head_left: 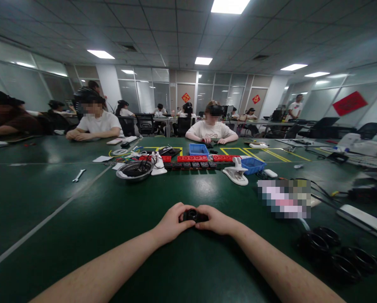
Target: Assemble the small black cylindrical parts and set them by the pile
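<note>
Both my hands meet over the green table, wrapped round a small black device (192, 214) with a round, lens-like ring on its upper side. My left hand (174, 222) grips its left side, thumb at the near edge and fingers curled over the far edge. From the right, my right hand (216, 219) holds the same piece in a similar way. Fingers cover most of its body, so its exact kind cannot be made out. Beyond the hands lie red slotted strips (193, 158) and a row of black blocks (191, 165).
A metal bowl (134, 171) with black cables stands ahead left, beside a white clip stand (157, 164). Ahead right are another white clip (236, 171) and a blue bin (252, 165). Black rings (343, 267) lie at right, a wrench (78, 175) at left. A co-worker (212, 126) sits opposite.
</note>
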Demonstrator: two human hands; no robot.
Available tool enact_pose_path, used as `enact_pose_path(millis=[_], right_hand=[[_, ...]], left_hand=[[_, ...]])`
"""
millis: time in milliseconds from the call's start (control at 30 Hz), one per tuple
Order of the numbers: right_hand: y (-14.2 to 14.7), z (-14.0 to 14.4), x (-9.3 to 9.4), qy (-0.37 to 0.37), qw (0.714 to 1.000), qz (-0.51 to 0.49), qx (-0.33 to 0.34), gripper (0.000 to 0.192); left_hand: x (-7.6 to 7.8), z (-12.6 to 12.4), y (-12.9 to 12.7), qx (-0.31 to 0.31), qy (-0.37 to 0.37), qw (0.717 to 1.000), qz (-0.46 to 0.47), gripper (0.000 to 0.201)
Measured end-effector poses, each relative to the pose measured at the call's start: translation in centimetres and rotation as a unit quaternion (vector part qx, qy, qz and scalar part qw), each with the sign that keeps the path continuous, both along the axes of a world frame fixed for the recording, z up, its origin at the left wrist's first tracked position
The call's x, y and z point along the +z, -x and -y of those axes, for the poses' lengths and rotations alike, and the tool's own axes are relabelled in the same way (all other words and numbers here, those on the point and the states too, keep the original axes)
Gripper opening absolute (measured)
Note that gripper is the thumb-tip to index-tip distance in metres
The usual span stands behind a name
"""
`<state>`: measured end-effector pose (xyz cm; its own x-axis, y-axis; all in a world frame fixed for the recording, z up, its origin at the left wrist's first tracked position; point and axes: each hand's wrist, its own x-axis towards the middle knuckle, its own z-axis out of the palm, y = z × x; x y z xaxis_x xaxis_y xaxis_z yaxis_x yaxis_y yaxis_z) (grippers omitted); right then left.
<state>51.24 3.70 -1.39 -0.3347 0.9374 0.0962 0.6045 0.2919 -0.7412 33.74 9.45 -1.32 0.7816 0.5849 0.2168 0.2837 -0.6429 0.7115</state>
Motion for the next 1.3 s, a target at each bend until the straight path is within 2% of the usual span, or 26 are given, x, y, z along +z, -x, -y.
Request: enact_pose_path(millis=[433, 667, 733, 900, 967, 1100, 1200, 1300], right_hand=[[0.2, -0.2, -0.5, 0.033, 0.998, 0.007, -0.062, 0.02], [0.8, -0.5, -1.2, 0.006, 0.99, 0.075, -0.121, 0.028], [1.4, -0.6, -1.3, -0.011, 0.98, 0.117, -0.159, 0.029], [3.2, -0.3, -1.3, -0.074, 0.936, 0.232, -0.255, 0.022], [3.2, 0.0, -1.1, -0.087, 0.939, 0.229, -0.241, 0.026], [1.8, 0.5, -0.5, -0.088, 0.977, 0.149, -0.122, 0.046], [0.7, 0.5, 0.0, -0.037, 0.992, 0.1, -0.068, 0.031], [0.5, 0.3, 0.3, -0.013, 0.996, 0.067, -0.059, 0.021]], left_hand=[[-0.2, 0.0, -0.2, 0.009, 0.003, 1.0, 0.007, 0.029], [-0.8, 1.0, -0.9, 0.117, 0.018, 0.993, 0.019, 0.027], [-1.0, 1.2, -1.0, 0.135, 0.009, 0.99, 0.03, 0.026], [-1.2, 0.8, -1.1, 0.142, -0.007, 0.988, 0.055, 0.024], [-1.1, 0.7, -1.0, 0.122, -0.009, 0.991, 0.048, 0.024], [-0.7, 0.7, -0.5, 0.061, -0.018, 0.998, 0.02, 0.028], [-0.4, 0.6, -0.2, 0.036, -0.014, 0.999, 0.006, 0.03], [-0.4, 0.5, -0.1, 0.03, -0.009, 1.0, 0.002, 0.03]])
